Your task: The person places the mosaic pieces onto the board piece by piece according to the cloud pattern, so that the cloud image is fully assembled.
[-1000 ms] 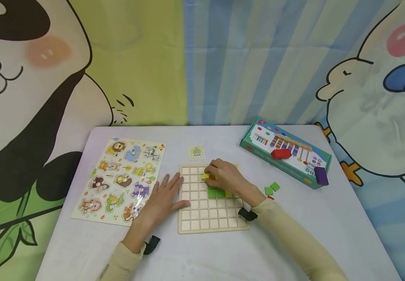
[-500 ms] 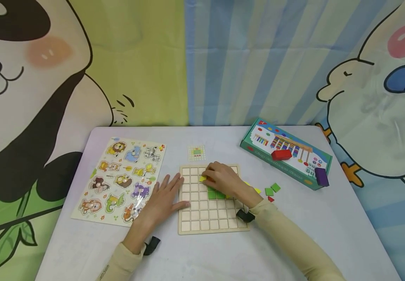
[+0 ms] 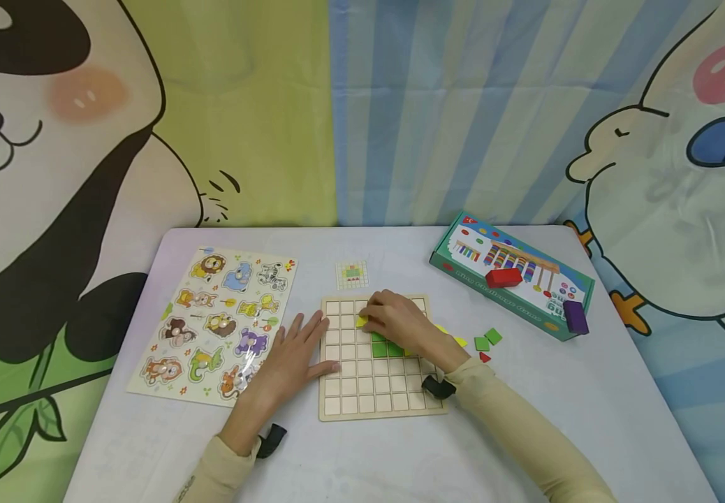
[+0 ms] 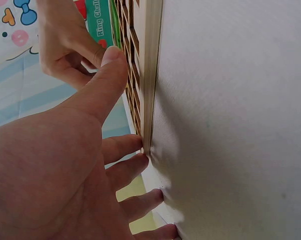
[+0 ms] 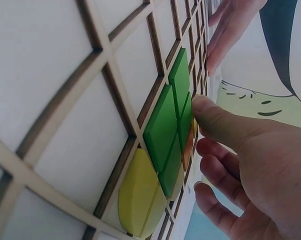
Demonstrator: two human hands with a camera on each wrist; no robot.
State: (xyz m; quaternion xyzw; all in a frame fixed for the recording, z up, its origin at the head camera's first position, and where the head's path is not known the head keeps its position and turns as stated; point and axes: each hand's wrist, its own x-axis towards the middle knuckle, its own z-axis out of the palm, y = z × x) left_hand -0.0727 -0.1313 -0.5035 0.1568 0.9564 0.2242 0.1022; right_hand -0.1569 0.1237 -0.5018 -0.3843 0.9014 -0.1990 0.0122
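Square wooden grid board (image 3: 375, 404), flat on table; left hand (image 3: 295, 353) at its left edge, fingers spread, thumb out over rim. Four green square tiles (image 5: 158, 127) seated in cells as two-by-two block, edges touching. Yellow piece with curved outer side (image 5: 135, 192) just beside block; orange piece (image 5: 187, 150) on block's far side. Small yellow piece (image 3: 360, 322) over upper cells, mostly hidden, seemingly pinched by right hand (image 3: 403, 321).

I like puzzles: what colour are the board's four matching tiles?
Green tiles, clearest in the right wrist view.
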